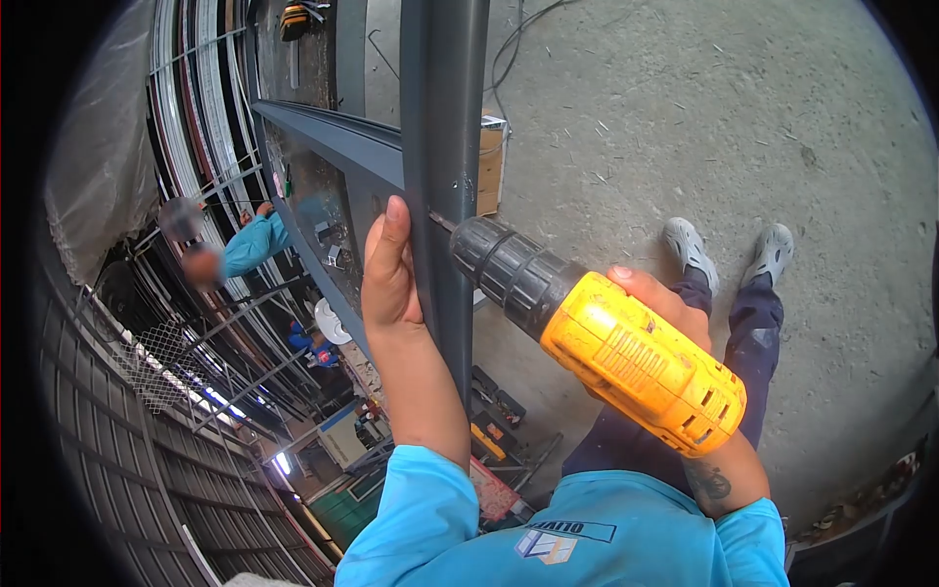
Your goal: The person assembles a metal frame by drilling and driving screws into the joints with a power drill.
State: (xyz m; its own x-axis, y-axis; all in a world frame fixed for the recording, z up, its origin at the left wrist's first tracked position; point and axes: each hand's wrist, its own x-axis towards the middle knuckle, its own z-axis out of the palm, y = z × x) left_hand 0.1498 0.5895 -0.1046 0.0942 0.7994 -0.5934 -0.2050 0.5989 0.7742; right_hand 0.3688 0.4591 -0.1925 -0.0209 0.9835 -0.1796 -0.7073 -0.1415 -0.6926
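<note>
My right hand (665, 303) is wrapped round a yellow and black power drill (641, 362), mostly hidden behind its body. The drill points up and left, and its bit touches or nearly touches the side of a dark grey metal profile (445, 117). On the profile's left side my left hand (391, 269) grips its edge, thumb pointing up, just left of the drill tip. A small screw or hole (456, 184) shows on the profile above the bit. Another grey frame bar (333, 132) meets the profile from the left.
A co-worker (252, 245) in a blue shirt stands beyond the frame at the left, near racks of long profiles (196, 88). A cardboard box (489, 171) sits behind the profile. Tool cases (497, 411) lie below, and a black cable (509, 49) crosses the concrete floor (685, 117).
</note>
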